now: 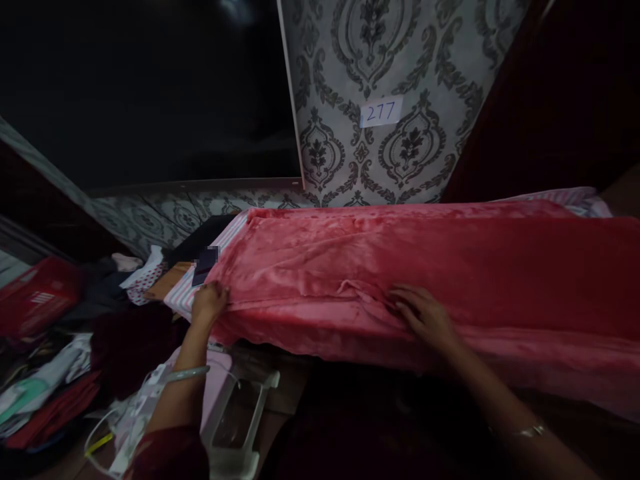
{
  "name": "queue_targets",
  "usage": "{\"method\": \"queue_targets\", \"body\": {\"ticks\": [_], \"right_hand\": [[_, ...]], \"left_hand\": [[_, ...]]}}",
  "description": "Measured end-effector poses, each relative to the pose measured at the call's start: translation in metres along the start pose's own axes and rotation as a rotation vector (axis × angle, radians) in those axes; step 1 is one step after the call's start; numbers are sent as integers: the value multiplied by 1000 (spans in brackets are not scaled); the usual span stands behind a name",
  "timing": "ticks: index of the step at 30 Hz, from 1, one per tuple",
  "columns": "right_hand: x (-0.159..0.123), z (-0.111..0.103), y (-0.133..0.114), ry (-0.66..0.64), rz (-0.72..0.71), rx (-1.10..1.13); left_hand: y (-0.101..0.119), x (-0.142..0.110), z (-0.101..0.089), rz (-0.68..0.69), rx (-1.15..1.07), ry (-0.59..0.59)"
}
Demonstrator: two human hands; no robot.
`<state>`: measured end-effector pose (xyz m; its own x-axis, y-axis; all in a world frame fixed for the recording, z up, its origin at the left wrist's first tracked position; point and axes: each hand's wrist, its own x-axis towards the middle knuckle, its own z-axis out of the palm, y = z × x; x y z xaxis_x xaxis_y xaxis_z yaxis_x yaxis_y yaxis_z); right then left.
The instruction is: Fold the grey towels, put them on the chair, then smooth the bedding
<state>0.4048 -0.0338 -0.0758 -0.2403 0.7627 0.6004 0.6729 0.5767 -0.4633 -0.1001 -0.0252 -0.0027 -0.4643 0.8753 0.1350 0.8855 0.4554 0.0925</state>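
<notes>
A long pink-red velvety cloth (400, 260) lies spread over a board with a striped cover (186, 293). My left hand (209, 301) grips the cloth's left front corner, fingers curled round its edge. My right hand (425, 315) lies on the cloth near the front edge, fingers stretched out and pressing a small fold flat. Both wrists wear bangles.
A white iron stand with a cord (235, 427) sits below the board at the lower left. Piles of clothes (45, 393) and a red basket (37, 300) lie at the left. A patterned wall carries a paper tag reading 277 (381, 111). A dark phone-like object (205, 263) rests at the board's left end.
</notes>
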Motion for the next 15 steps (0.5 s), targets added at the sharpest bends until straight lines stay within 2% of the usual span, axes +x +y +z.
{"method": "queue_targets", "body": {"ticks": [5,8,12,15], "right_hand": [[11,12,-11,-37,-2,-8],[11,15,-10,-62,-15,-28],[6,26,2,-44,8,-76],[6,34,8,-17,25,-85]], "left_hand": [[-11,16,2,-77,-116,-62],[-10,24,-3,-152,-285,-84],[-4,19,-6,-266,-557,-68],[-4,16,-10,-274,-602,-51]]}}
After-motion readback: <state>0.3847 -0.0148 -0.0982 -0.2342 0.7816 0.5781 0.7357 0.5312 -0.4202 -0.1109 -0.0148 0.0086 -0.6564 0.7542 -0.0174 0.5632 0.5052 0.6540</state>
